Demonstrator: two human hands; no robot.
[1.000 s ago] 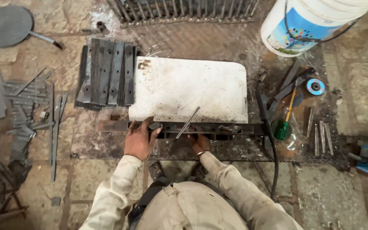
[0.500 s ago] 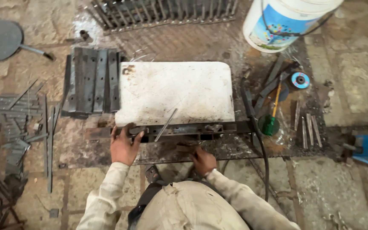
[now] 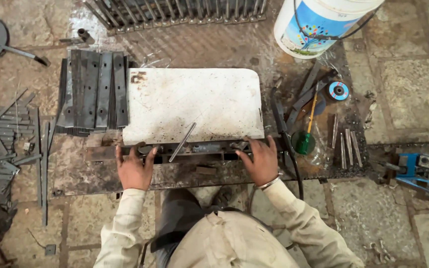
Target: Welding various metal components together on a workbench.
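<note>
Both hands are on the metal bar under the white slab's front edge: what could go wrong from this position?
The thin rod leans loose over the slab edge and could roll off onto the left hand. The right hand grips the bar beside the black cable, which may snag. Bare fingers could be pinched if the slab shifts.
</note>
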